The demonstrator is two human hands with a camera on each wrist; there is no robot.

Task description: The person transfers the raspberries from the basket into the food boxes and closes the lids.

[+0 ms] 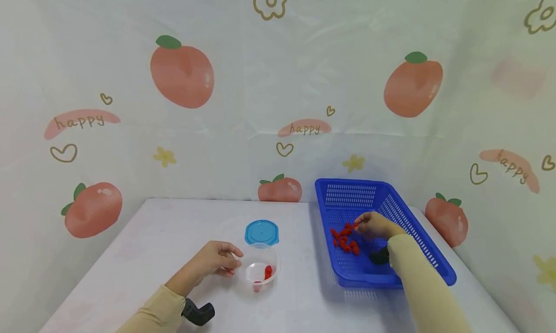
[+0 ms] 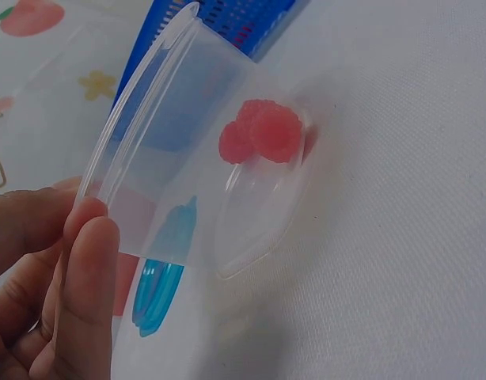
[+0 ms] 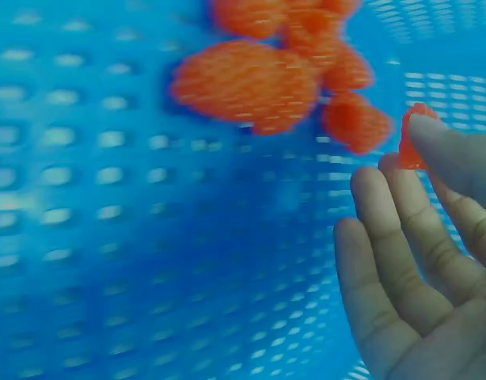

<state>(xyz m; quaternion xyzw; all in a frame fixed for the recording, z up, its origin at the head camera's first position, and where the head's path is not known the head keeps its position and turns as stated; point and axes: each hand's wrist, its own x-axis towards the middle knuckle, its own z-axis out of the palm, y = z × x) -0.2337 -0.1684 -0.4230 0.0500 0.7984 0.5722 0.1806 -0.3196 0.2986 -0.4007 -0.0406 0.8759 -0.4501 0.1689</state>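
A clear plastic tub (image 1: 248,273) stands on the white table with a few red raspberries (image 2: 263,131) in its bottom. At its left side my left hand (image 1: 215,259) pinches the rim between thumb and fingers. To the right, my right hand (image 1: 377,225) is inside a blue plastic basket (image 1: 326,227). Thumb and forefinger hold one raspberry (image 3: 417,136), while the other fingers stay extended. Several more raspberries (image 1: 344,239) lie in a loose group on the basket floor, left of that hand; they look blurred in the right wrist view.
Just behind the tub lies a blue lid (image 1: 262,232). The basket's raised walls stand around the right hand. A black wrist device (image 1: 199,312) shows beneath the left forearm, another (image 1: 380,256) by the right wrist. A printed cloth wall (image 1: 234,145) backs the table.
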